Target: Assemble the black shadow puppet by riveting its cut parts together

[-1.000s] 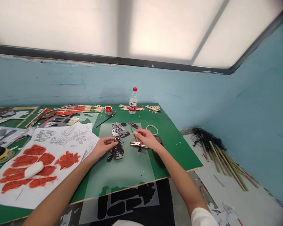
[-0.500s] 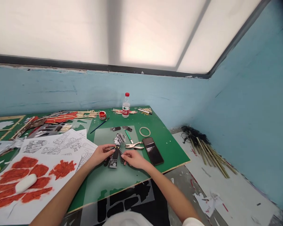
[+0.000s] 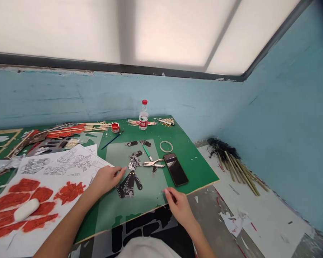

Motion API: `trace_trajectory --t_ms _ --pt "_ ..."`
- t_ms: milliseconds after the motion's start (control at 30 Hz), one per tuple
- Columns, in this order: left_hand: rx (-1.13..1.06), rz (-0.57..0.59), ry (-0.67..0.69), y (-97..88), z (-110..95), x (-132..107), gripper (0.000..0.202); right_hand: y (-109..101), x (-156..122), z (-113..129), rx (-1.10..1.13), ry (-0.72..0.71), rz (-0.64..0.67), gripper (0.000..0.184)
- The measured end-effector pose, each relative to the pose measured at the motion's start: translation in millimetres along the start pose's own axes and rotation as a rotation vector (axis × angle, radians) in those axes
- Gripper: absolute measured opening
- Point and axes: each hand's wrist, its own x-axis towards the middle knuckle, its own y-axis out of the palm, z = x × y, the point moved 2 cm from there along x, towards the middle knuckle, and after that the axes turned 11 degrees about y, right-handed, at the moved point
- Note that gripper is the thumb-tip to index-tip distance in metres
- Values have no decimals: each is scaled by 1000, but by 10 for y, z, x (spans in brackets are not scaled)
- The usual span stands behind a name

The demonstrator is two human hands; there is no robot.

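A black-and-white jointed paper puppet (image 3: 130, 179) lies flat on a translucent sheet (image 3: 148, 200), its patterned arms spread out to both sides of the robe. Small yellow fasteners show at its shoulders. My left hand (image 3: 106, 180) is just left of the puppet's head and shoulder, fingers stretched out and apparently holding nothing. At the table's front edge, apart from the puppet, my right hand (image 3: 179, 204) has thumb and forefinger pinched together; anything between them is too small to make out. Silver hole-punch pliers (image 3: 154, 163) and a green-handled craft knife (image 3: 147, 152) lie beyond the puppet.
To the right are a phone (image 3: 176, 169) and a tape ring (image 3: 166, 146). A water bottle (image 3: 143, 116), red paint pot (image 3: 115, 127) and paintbrush (image 3: 112, 139) are at the back. Red-painted paper (image 3: 43, 229) with a white eraser-like block (image 3: 27, 210) covers the left.
Both hands have let go of the puppet, which now lies with its arms fanned out. My right hand has moved right and toward me; my left hand has drawn back slightly left.
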Motion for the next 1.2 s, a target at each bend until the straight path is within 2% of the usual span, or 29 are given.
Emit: trace_trajectory --t_ms 100,200,333,433,533,633,767,967,1067,1200 --pt "13 -48 -86 -67 51 8 51 -6 -167 -78 -5 -97 -152 31" --pt "17 -22 -52 -42 -33 70 45 -76 -122 10 -75 -230 -222 22" --pt "132 -7 94 173 -288 246 56 -130 370 292 -284 -361 -158 23" --pt "197 -32 220 401 -400 355 64 -17 876 483 -531 -447 -64 31" --pt "216 -17 246 575 -317 381 64 160 1246 537 -721 -467 13 32" --pt "236 -34 199 632 -115 352 65 263 1408 478 -766 -460 27 26" --pt "262 -61 134 615 49 323 67 276 1439 384 -732 -453 -4 25" --pt "244 -48 73 465 13 434 62 225 1321 386 -639 -444 -55 33" --pt "214 -26 52 265 83 613 55 83 1330 378 -559 -366 -130 35" --pt "196 73 3 20 251 1001 45 -121 1588 347 -576 -213 -204 37"
